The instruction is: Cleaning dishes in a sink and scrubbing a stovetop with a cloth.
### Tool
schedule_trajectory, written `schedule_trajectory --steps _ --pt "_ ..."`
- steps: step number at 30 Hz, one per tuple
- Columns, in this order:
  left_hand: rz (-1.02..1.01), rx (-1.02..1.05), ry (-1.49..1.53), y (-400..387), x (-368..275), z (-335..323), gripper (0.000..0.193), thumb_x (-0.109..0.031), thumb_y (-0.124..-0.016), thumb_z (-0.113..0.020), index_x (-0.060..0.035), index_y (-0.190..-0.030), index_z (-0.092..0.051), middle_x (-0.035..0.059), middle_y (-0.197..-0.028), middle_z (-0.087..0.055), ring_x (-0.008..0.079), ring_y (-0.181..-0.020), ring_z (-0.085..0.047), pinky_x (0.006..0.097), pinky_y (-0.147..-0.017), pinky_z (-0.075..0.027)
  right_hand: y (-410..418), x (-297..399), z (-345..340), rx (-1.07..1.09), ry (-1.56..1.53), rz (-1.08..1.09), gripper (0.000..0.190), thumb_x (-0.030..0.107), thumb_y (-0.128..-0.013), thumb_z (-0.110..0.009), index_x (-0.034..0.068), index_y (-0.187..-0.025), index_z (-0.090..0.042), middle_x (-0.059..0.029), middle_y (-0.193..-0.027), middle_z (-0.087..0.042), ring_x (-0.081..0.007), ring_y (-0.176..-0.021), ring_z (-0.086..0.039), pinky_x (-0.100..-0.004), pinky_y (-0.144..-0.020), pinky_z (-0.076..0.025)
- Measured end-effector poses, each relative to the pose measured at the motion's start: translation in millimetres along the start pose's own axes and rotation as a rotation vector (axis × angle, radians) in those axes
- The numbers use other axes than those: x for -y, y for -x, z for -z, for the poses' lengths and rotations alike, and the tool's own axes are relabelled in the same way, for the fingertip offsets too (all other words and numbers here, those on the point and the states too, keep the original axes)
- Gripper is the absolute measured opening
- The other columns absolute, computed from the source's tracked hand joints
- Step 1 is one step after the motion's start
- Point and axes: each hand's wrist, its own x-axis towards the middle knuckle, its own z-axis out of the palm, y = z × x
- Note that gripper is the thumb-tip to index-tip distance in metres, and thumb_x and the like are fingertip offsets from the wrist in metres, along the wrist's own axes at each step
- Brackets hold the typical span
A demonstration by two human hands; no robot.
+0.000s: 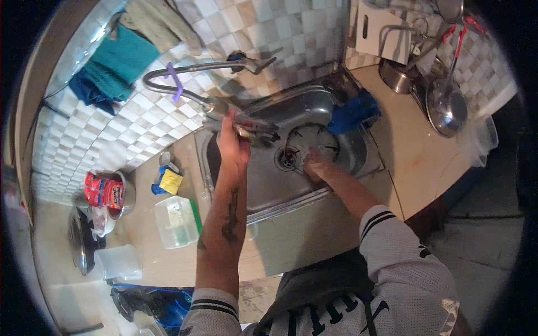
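My left hand (233, 145) is closed around a blurred metal object (256, 126) at the left side of the sink. It lies right at the end of the bent metal faucet (189, 66), and I cannot tell whether it is part of it. A purple tie (174, 82) hangs on the faucet neck. Down in the stainless steel sink (269, 191), a dark ring-shaped stove grate (332, 147) with short prongs lies near the drain (288, 158). My right hand (318, 164) is at the grate's near edge, fingers bunched; its grip is blurred and partly hidden.
A blue cloth (355, 111) hangs over the sink's right rim. Pans and a ladle (447, 107) stand at the right wall. On the left counter are a yellow sponge (171, 182), a clear plastic container (174, 222), a pot with red packets (128, 195) and a translucent tub (118, 262).
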Motion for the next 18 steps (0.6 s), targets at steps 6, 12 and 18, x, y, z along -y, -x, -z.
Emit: schedule_trajectory --steps 6,12,18 --pt "-0.046 -0.095 0.132 71.8 8.8 71.6 0.02 -0.024 -0.088 -0.069 -0.0103 -0.088 -0.054 0.0011 -0.073 -0.054 0.0181 -0.066 -0.058 0.0371 -0.069 -0.051 -43.9 1.3 130.1 -0.399 -0.352 0.057 0.02 0.021 -0.094 -0.051 0.005 -0.095 -0.063 -0.0146 -0.107 -0.065 -0.0327 -0.091 -0.063 -0.044 -0.078 -0.05" --pt "0.004 -0.248 0.221 120.7 21.8 96.2 0.021 -0.023 -0.086 -0.072 -0.0114 -0.083 -0.055 -0.0008 -0.071 -0.053 0.0173 -0.066 -0.058 0.0381 -0.074 -0.051 -93.5 27.6 236.2 -0.442 -0.77 0.242 0.03 0.031 -0.099 -0.049 0.005 -0.097 -0.064 -0.0056 -0.08 -0.067 -0.0185 -0.075 -0.063 -0.0376 -0.069 -0.048" --pt "-0.017 -0.248 0.309 141.6 20.5 106.4 0.021 -0.021 -0.085 -0.072 -0.0118 -0.081 -0.054 -0.001 -0.071 -0.052 0.0161 -0.065 -0.056 0.0387 -0.075 -0.051 -101.8 59.6 239.9 -0.174 -1.337 0.345 0.038 0.04 -0.101 -0.051 0.005 -0.109 -0.064 0.001 -0.093 -0.064 -0.0064 -0.082 -0.055 -0.0215 -0.074 -0.043"
